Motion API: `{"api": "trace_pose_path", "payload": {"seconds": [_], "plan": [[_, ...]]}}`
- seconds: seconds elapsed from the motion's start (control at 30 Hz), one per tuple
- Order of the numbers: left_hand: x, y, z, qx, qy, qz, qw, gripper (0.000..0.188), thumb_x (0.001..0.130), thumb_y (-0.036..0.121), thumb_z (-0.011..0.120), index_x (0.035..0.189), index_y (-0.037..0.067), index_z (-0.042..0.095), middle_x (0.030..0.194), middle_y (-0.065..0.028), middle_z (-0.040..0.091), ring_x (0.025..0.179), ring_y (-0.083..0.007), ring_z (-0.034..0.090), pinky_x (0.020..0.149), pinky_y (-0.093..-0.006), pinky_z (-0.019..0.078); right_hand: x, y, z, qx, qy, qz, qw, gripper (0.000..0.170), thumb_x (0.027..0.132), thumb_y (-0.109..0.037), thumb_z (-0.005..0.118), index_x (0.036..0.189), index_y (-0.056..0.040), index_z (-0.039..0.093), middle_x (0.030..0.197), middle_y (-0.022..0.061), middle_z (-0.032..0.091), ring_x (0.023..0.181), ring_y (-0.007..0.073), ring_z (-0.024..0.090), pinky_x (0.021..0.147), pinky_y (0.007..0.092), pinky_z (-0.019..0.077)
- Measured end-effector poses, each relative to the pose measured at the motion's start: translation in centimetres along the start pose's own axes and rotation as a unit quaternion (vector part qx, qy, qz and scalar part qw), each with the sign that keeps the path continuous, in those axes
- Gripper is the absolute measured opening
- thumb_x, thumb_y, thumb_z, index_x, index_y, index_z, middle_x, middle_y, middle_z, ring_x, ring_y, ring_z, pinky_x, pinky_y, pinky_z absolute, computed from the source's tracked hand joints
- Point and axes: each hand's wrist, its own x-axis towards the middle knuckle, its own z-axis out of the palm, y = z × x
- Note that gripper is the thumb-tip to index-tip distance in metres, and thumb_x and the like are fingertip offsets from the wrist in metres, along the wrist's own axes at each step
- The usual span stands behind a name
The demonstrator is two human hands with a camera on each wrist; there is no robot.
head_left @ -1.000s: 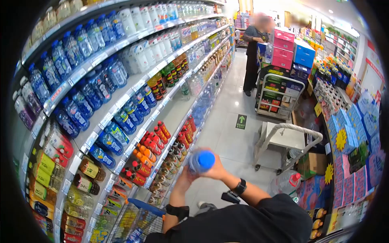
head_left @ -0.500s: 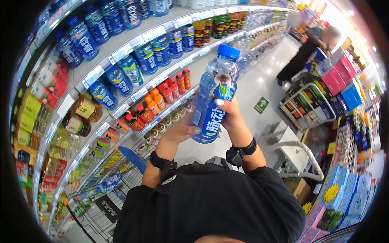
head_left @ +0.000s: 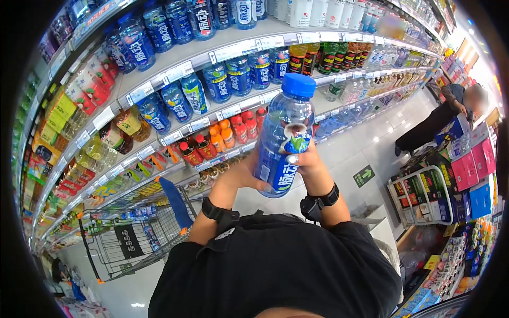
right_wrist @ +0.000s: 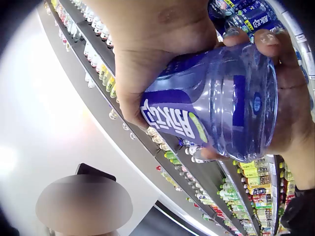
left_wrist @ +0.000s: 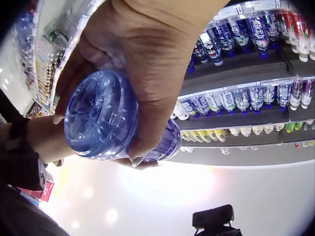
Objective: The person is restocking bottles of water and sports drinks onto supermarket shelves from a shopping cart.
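Note:
A large clear-blue drink bottle (head_left: 286, 119) with a blue cap and a blue label bearing white characters is held up before the chest, label toward the head camera. Around its lower left side my left hand (head_left: 241, 172) curls, thumb near the base. My right hand (head_left: 310, 161) grips the other side, its thumb across the label. In the left wrist view the ridged bottle base (left_wrist: 98, 118) faces the camera. From the right wrist, fingers of both hands show wrapped about the bottle (right_wrist: 236, 98).
Shelves of bottled drinks (head_left: 233, 79) run along the left and ahead. A shopping cart (head_left: 138, 228) with blue-labelled bottles inside stands at lower left. To the right are a white-railed trolley (head_left: 424, 196) loaded with boxes, pink cartons (head_left: 469, 169) and a person in dark clothes (head_left: 437, 116).
The bottle has gone from cap-toward-camera to label-toward-camera, held by both hands throughout. The head view has swung left and down, bringing the shopping cart further into sight.

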Motion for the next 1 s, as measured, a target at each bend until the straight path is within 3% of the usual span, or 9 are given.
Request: {"api": "trace_pose_path", "payload": {"seconds": [0.13,0.3,0.7,0.73,0.8,0.87,0.93,0.97,1.0], "plan": [[1.0,0.0,0.7,0.029,-0.057,-0.090,0.994,0.105,0.051,0.025,0.085,0.133,0.000,0.024,0.121,-0.0100,0.048,0.111,-0.0177,0.045,0.096,-0.0324,0.0358,-0.3,-0.6,-1.9,-0.005,-0.041,0.011,0.999,0.083,0.052,-0.019,0.073,0.124,0.0011,0.037,0.113,0.0106,0.051,0.103,0.0197,0.051,0.091,0.0317,0.0389],[1.7,-1.2,2.3,-0.012,-0.023,-0.079,0.997,0.096,0.052,0.016,0.084,0.130,0.001,0.029,0.115,-0.0081,0.051,0.106,-0.0154,0.048,0.091,-0.0311,0.0397,-0.6,-0.5,-3.8,0.043,-0.067,0.035,0.996,0.086,0.051,-0.020,0.074,0.125,0.0014,0.036,0.114,0.0119,0.051,0.104,0.0205,0.052,0.090,0.0324,0.0405],[3.0,-3.0,4.6,-0.059,0.010,-0.057,0.997,0.092,0.054,0.018,0.083,0.129,0.000,0.033,0.115,-0.0105,0.052,0.106,-0.0191,0.050,0.093,-0.0336,0.0394,-1.1,-2.2,-6.5,0.033,-0.095,0.079,0.992,0.085,0.052,-0.018,0.075,0.125,0.0011,0.037,0.113,0.0109,0.052,0.103,0.0206,0.052,0.091,0.0337,0.0405],[3.0,-3.3,4.8,-0.065,0.023,-0.042,0.997,0.092,0.054,0.019,0.083,0.129,0.000,0.033,0.116,-0.0110,0.053,0.106,-0.0199,0.051,0.094,-0.0342,0.0392,-1.2,-1.7,-7.3,0.047,-0.091,0.066,0.993,0.090,0.051,-0.019,0.076,0.127,0.0018,0.033,0.116,0.0150,0.050,0.106,0.0246,0.051,0.092,0.0363,0.0397],[2.4,-5.0,5.1,-0.186,0.016,-0.063,0.980,0.089,0.050,0.028,0.084,0.122,-0.004,0.042,0.112,-0.0147,0.057,0.098,-0.0227,0.058,0.087,-0.0371,0.0456,-0.8,-1.2,-8.3,0.188,-0.222,0.111,0.950,0.097,0.051,-0.021,0.078,0.131,0.0019,0.028,0.123,0.0214,0.045,0.113,0.0328,0.047,0.095,0.0426,0.0375],[1.3,-2.7,9.2,-0.258,0.170,-0.097,0.946,0.095,0.047,0.039,0.083,0.121,-0.006,0.042,0.114,-0.0165,0.055,0.099,-0.0267,0.058,0.087,-0.0371,0.0466,-0.3,-0.6,-8.5,0.210,-0.289,0.103,0.928,0.105,0.048,-0.032,0.083,0.131,0.0037,0.028,0.124,0.0287,0.041,0.111,0.0463,0.045,0.091,0.0548,0.0393],[1.3,-5.0,8.7,-0.297,0.205,-0.095,0.928,0.091,0.052,0.039,0.081,0.119,-0.007,0.042,0.109,-0.0198,0.056,0.095,-0.0303,0.058,0.083,-0.0385,0.0490,-0.6,0.5,-7.8,0.290,-0.293,0.120,0.903,0.095,0.053,-0.042,0.081,0.125,0.0011,0.036,0.117,0.0273,0.049,0.108,0.0404,0.050,0.098,0.0605,0.0269],[2.9,-6.0,7.7,-0.423,-0.029,-0.094,0.901,0.087,0.054,0.037,0.079,0.119,-0.008,0.041,0.105,-0.0214,0.056,0.093,-0.0319,0.059,0.080,-0.0395,0.0499,0.0,1.1,-7.5,0.276,-0.339,0.082,0.896,0.090,0.053,-0.044,0.080,0.120,0.0003,0.041,0.111,0.0251,0.053,0.105,0.0382,0.052,0.098,0.0600,0.0258],[3.4,-6.2,6.7,-0.448,-0.092,-0.091,0.884,0.084,0.057,0.037,0.076,0.119,-0.007,0.041,0.106,-0.0213,0.055,0.091,-0.0322,0.059,0.078,-0.0406,0.0502,0.7,1.4,-7.4,0.259,-0.385,0.042,0.885,0.084,0.053,-0.046,0.080,0.115,-0.0006,0.045,0.105,0.0229,0.056,0.101,0.0361,0.055,0.099,0.0596,0.0246]]}}
